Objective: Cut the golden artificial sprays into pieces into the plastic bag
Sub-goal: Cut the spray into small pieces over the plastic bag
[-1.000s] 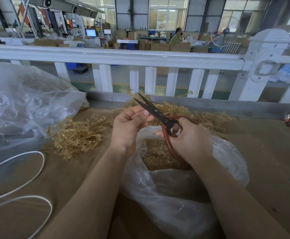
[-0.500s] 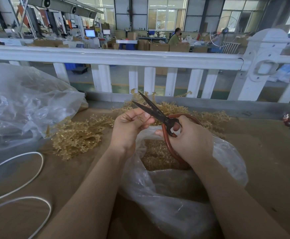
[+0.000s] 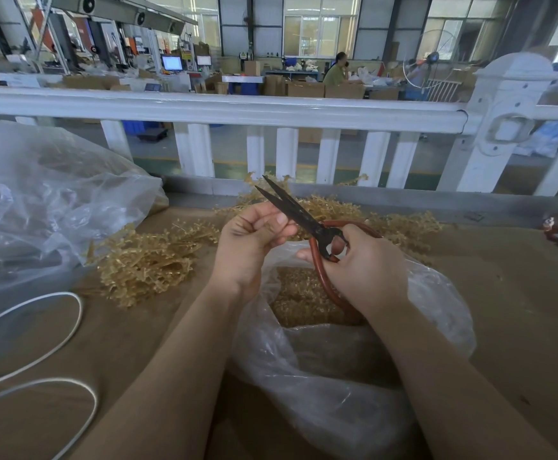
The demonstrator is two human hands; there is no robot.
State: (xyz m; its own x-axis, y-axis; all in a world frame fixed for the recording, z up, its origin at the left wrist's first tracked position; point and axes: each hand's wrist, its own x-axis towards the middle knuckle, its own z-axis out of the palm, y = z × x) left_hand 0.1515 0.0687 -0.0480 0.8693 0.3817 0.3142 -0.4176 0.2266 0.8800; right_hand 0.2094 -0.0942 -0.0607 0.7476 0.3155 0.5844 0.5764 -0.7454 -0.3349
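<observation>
**Scissors poised over the bag**

I am holding the scissors [image 3: 299,212] in my right hand [image 3: 363,263], fingers curled through the red loop handles, with the dark blades parted a little and pointing far-left. I am keeping them right above the open mouth of the bag [image 3: 354,360] so that, as I judge it, whatever I snip drops straight in. My left hand [image 3: 251,240] is curling its fingers just beside the blades, thumb touching the near blade; whether it is pinching a small bit of spray I cannot tell, as the fingers are hiding it.

Cut gold pieces [image 3: 299,303] are already lying inside the bag. Uncut sprays [image 3: 144,263] are waiting on the desk [image 3: 503,327] to the left, and more [image 3: 400,224] are lying far behind my hands, all within easy reach. A second, larger clear bag [image 3: 45,200] is sitting at the far left, and a white cord [image 3: 38,343] is looping at the near left.
</observation>
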